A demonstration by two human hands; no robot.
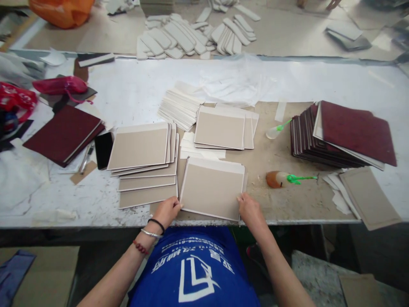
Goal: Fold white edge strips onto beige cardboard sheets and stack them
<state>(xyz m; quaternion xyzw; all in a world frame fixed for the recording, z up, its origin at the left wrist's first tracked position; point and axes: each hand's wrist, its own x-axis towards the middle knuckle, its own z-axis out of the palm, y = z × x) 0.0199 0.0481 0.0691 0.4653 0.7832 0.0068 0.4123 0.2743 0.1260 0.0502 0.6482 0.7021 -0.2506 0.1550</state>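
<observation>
A beige rectangular panel (pixel 211 187) with a pale strip along its far edge lies before me at the table's front. Its lower left corner is pinched in my left hand (pixel 168 211), which wears bracelets at the wrist. On the opposite side, my right hand (pixel 251 209) grips the panel's right edge. Just left of it, a fanned stack of similar beige panels (pixel 139 147) rests on the table. Behind it lie more beige panels (pixel 220 128), partly over white paper strips (pixel 201 149). The undersides of the panels are hidden.
Maroon covers (pixel 354 132) are stacked at the right, with others (pixel 64 134) at the left. Two glue bottles with green tips, one clear (pixel 274 132) and one brown (pixel 275 179), lie on the board. A black phone (pixel 104 151) and pale strips (pixel 179 36) are also around.
</observation>
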